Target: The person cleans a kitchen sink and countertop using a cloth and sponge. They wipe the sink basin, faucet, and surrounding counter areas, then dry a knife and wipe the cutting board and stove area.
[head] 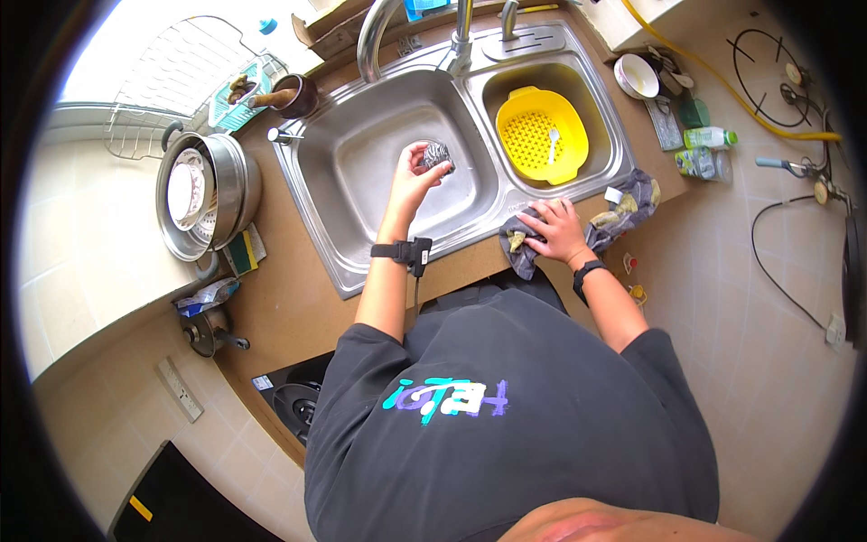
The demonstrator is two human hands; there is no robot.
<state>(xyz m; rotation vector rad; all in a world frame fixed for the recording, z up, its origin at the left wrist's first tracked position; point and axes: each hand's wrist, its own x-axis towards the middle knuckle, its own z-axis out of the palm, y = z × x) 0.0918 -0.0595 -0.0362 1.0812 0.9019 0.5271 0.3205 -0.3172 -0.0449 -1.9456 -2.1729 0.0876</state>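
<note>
My left hand [414, 173] is above the left basin of a stainless steel double sink [339, 210]. Between its thumb and fingers is a scrunched, silvery-dark scourer [435, 156], which looks like steel wool. On the front rim of the sink, my right hand [557, 230] lies palm down with spread fingers on a grey cloth with yellowish patches [521, 261]. More of that cloth trails to the right along the counter edge. A yellow plastic colander [577, 139] sits in the right basin, holding a small white plastic utensil [553, 146].
The curved faucet [371, 47] arches over the left basin's back edge. Stacked metal pots [234, 183], a mortar with a wooden pestle [305, 101] and a wire rack [176, 68] stand left. A white bowl [635, 76] and plastic bottles [708, 138] are on the right.
</note>
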